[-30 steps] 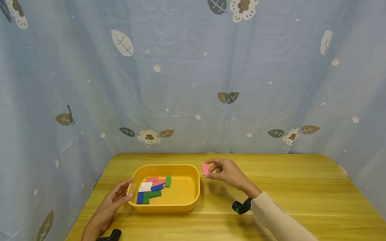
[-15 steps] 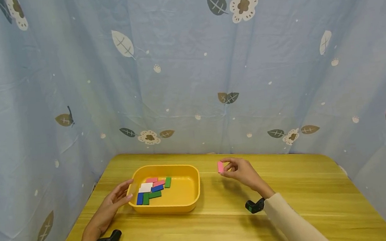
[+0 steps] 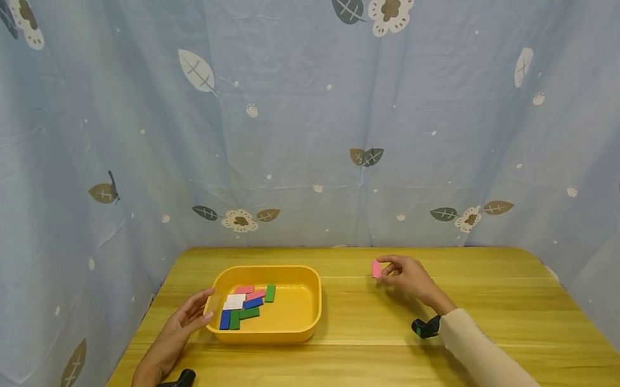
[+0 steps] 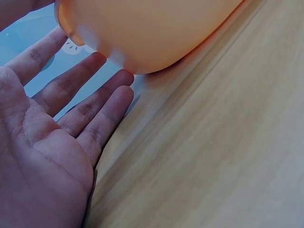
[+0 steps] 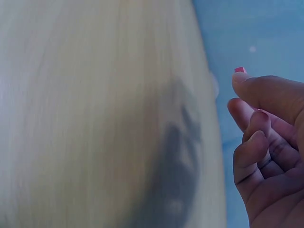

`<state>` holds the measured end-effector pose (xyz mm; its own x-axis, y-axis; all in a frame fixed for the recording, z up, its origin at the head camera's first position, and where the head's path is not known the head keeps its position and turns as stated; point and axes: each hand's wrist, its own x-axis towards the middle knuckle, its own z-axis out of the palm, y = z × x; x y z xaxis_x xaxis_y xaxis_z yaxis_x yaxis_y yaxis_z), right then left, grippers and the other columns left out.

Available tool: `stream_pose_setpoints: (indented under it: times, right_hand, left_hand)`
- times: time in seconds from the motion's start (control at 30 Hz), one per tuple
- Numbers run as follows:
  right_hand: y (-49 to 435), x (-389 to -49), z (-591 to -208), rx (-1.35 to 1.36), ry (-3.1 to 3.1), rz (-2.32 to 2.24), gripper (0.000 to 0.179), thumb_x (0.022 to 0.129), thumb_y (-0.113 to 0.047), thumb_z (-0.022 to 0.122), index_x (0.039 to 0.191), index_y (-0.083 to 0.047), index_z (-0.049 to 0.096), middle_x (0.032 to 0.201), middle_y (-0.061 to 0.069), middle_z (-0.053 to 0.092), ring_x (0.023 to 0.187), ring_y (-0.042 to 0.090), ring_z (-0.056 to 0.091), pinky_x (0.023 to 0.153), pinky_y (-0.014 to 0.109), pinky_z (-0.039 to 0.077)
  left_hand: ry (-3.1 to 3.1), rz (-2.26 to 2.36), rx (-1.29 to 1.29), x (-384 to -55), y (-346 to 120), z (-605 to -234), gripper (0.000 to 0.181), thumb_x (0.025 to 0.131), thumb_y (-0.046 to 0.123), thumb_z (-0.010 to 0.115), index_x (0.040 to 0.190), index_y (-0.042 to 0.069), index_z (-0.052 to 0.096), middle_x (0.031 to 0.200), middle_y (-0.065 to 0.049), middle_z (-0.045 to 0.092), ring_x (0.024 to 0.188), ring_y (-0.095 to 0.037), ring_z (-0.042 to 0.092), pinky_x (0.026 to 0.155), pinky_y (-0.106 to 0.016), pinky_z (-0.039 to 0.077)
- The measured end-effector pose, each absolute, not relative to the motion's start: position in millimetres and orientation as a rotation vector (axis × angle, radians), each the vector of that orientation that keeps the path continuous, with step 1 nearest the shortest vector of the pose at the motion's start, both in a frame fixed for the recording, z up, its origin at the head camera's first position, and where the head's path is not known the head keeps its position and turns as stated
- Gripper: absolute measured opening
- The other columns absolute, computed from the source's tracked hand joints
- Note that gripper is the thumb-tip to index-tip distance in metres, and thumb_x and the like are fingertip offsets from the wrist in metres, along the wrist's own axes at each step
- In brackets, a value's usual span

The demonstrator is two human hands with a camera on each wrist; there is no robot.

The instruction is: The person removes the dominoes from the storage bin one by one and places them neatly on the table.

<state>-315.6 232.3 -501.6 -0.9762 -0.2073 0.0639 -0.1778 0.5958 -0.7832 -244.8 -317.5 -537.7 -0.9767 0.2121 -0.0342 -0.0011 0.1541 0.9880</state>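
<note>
A pink rectangular block (image 3: 376,269) stands upright between the thumb and fingertips of my right hand (image 3: 411,277), over the table to the right of the yellow bin (image 3: 269,337). Only a small pink corner (image 5: 240,70) of that block shows past the thumb in the right wrist view. My left hand (image 3: 174,337) is at the bin's left end, its fingers fairly straight and spread. In the left wrist view the fingertips (image 4: 124,76) lie against the outer wall of the bin. Several flat blocks lie in the bin's left half: white (image 3: 234,302), green (image 3: 270,293), blue (image 3: 253,303) and pink (image 3: 244,290).
The wooden table (image 3: 331,382) reaches back to a blue patterned curtain (image 3: 302,124), which also runs along its left and right sides. A black wrist device (image 3: 177,384) sits on the left wrist, another device (image 3: 425,327) on the right.
My right hand has moved right with the pink block, from beside the bin's right rim to farther out over the table. The left hand, the bin and its blocks stay put.
</note>
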Motion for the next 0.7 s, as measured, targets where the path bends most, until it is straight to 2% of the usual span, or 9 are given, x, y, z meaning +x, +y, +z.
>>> stream_pose_setpoints:
  times: [0.23,0.7]
  right_hand:
    - [244,-324,-514,-0.283,2.749,-1.357,0.055,0.091,-0.014,0.081,0.141,-0.003,0.061,0.092,0.002,0.072,0.082,0.021,0.067,0.067,0.029,0.054]
    - [252,-331,-525,-0.272,2.736,-1.297,0.048,0.092,-0.015,0.079,0.136,-0.002,0.064,0.088,0.001,0.072,0.073,0.018,0.061,0.062,0.028,0.052]
  left_hand:
    - [2.258,1.932,0.191,-245,-317,-538,0.064,0.104,0.029,0.063,0.16,0.018,0.035,0.169,-0.01,0.018,0.154,-0.042,0.012,0.119,-0.069,0.008]
    - [2.27,1.935,0.219,-247,-319,-541,0.064,0.104,0.029,0.063,0.16,0.018,0.035,0.169,-0.009,0.019,0.155,-0.039,0.012,0.121,-0.064,0.01]
